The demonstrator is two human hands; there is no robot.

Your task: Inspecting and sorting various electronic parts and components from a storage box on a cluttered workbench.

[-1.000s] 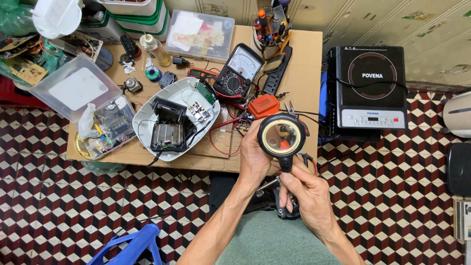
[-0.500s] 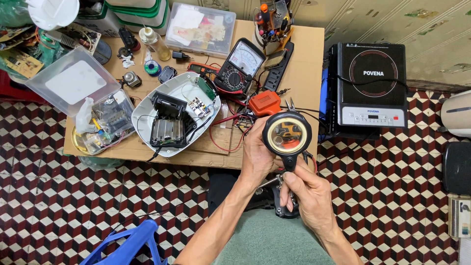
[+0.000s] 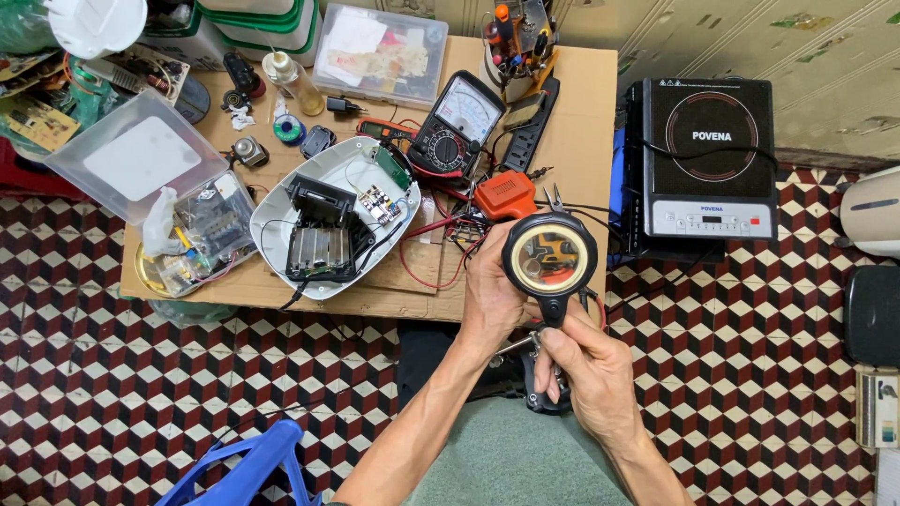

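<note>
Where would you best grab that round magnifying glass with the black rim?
Probably by the short black handle below the magnifying glass, coming from the near side. The handle points toward the person, so fingers can close around it and keep clear of the glass. The right hand pinches just under it; the left hand steadies the rim's left edge.

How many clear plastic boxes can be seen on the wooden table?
2. One clear plastic box with lid sits at the table's far edge, holding papers. One open clear box sits at the table's left end, its lid leaning behind it. Others may be hidden in the clutter.
</note>
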